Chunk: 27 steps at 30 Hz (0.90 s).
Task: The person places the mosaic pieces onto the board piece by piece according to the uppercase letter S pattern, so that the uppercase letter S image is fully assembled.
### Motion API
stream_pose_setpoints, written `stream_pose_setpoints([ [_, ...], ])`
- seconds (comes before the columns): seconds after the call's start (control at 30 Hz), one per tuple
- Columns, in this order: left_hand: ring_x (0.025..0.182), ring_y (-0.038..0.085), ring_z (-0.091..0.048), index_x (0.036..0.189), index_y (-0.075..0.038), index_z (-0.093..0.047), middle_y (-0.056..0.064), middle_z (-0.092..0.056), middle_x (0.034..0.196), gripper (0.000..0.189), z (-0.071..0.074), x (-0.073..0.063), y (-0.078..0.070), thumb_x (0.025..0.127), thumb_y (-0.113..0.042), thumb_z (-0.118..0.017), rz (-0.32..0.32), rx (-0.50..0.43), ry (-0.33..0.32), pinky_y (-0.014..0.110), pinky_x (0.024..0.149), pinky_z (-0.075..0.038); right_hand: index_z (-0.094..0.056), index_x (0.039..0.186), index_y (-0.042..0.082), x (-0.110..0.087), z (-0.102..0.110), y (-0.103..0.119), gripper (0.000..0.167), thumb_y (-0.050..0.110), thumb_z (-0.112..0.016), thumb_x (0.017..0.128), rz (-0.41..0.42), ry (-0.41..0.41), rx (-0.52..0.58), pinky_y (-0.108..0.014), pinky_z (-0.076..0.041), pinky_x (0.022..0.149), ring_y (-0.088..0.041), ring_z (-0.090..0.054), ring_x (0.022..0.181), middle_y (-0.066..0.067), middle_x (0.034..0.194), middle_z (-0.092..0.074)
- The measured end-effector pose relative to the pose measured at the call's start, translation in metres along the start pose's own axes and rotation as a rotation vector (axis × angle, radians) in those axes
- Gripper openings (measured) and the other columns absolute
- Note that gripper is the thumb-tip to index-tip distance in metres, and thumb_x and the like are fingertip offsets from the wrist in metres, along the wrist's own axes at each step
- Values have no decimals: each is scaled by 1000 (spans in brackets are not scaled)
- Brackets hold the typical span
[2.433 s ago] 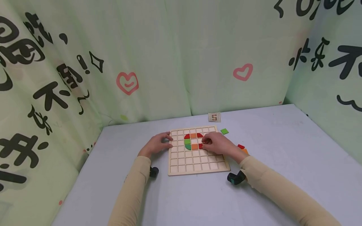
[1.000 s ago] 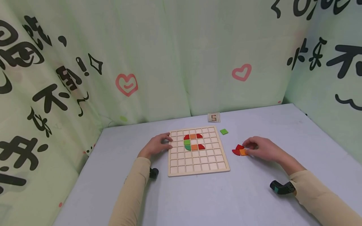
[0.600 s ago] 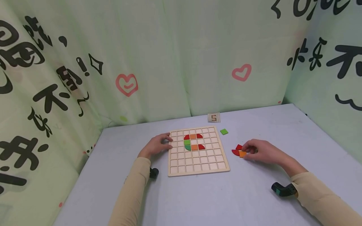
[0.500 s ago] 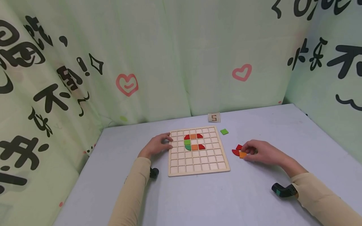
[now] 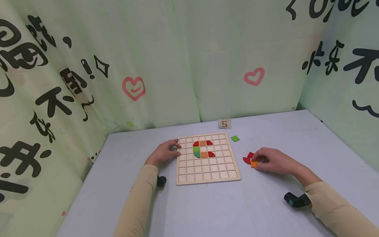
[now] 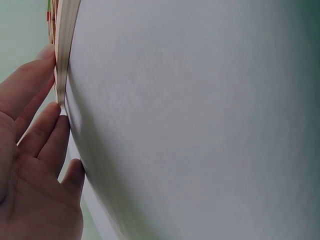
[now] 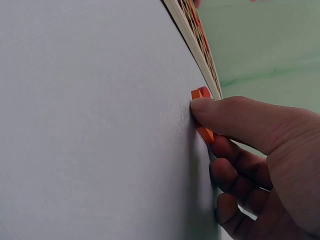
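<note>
A wooden grid board (image 5: pixel 207 176) lies on the grey table and holds several red, orange and green tiles (image 5: pixel 203 148). My left hand (image 5: pixel 173 148) rests with straight fingers against the board's left edge (image 6: pixel 62 50), holding nothing; the left wrist view shows those fingers (image 6: pixel 35 125) touching the rim. My right hand (image 5: pixel 260 159) is to the right of the board. Its thumb and curled fingers (image 7: pixel 235 145) pinch an orange square tile (image 5: pixel 254 163) (image 7: pixel 205 134) that lies on the table. Two red pieces (image 5: pixel 248 158) (image 7: pixel 204 92) lie just beside that tile.
A loose green square (image 5: pixel 235 138) lies off the board's far right corner. A small pattern card (image 5: pixel 224 123) stands against the green printed curtain behind. Curtains close in the table at the back, left and right. The board's edge (image 7: pixel 195 35) shows in the right wrist view.
My right hand left the board, went right to the loose pieces, took hold of the orange tile and drew it slightly nearer. The left hand has not moved.
</note>
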<state>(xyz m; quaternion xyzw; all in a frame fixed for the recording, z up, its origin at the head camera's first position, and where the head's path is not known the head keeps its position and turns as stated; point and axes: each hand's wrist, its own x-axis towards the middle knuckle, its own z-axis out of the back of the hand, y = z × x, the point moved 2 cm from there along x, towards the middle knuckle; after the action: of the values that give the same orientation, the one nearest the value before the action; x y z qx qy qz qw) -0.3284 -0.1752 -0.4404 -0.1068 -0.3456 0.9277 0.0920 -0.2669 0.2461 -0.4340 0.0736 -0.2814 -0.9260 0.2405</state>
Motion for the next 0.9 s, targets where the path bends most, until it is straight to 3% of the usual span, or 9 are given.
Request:
stream_pose_setpoints([
  [0.4,145,27,-28,112,-13,-68,3,-42,152,26,-1,0,3,87,-20,-74,12,-7,-4,46,118,-23,-69,102,12,3,0,0,21,19,-77,83,3,-6,-10,-26,-50,71,-15,-53,85,5,95,-62],
  [0.9,145,25,-27,113,-14,-68,0,-42,153,27,-1,3,1,88,-22,-74,18,2,3,45,118,-23,-65,108,1,31,4,-9,23,17,-66,92,-162,-102,12,-38,-54,79,-21,-57,87,-6,95,-64],
])
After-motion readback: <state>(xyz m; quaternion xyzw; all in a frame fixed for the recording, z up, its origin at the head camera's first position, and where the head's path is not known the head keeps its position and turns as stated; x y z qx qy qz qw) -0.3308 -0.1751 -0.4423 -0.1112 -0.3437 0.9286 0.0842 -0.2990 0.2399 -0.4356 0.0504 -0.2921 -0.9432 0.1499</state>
